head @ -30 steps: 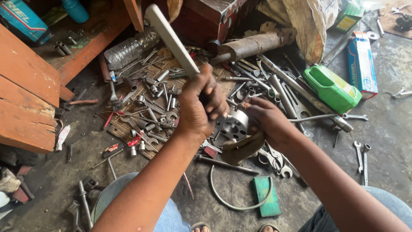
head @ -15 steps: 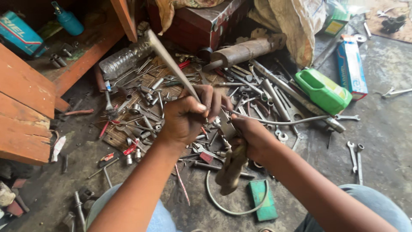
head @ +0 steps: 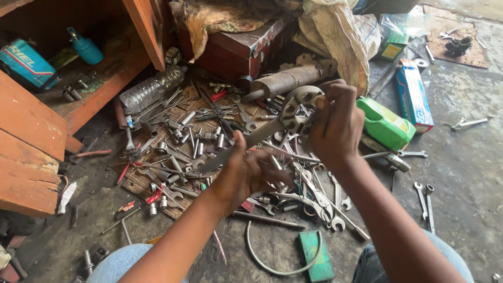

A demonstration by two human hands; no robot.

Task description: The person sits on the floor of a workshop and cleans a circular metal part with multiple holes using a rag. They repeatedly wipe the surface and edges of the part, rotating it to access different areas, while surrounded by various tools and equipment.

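**Entry: perforated metal hub, held with a long wrench above a heap of tools**

Right hand [head: 338, 123]: fingers closed round the rim of the round metal hub [head: 299, 110], holding it raised just above and in front of the rusty cylinder [head: 285, 81]; left hand [head: 246, 173]: closed on the near end of a long flat wrench [head: 246, 144], whose far end reaches up to the underside of the hub; whether it is seated on a nut cannot be told.

Risks, as judged: the wrench may slip off the hub, since the part is steadied by one hand only and not clamped; knuckles would then drop into the tool pile [head: 209, 141] directly below the hub; the hub could also twist out of the grip and fall among the spanners and sockets.

Appearance of the hub: grey, dull, disc-shaped, with a ring of round holes and a raised centre; greasy and worn.

Surroundings: green plastic can [head: 385, 124] just right of the hub; clear bottle [head: 149, 90] well to its left; red metal box [head: 236, 50] behind it.
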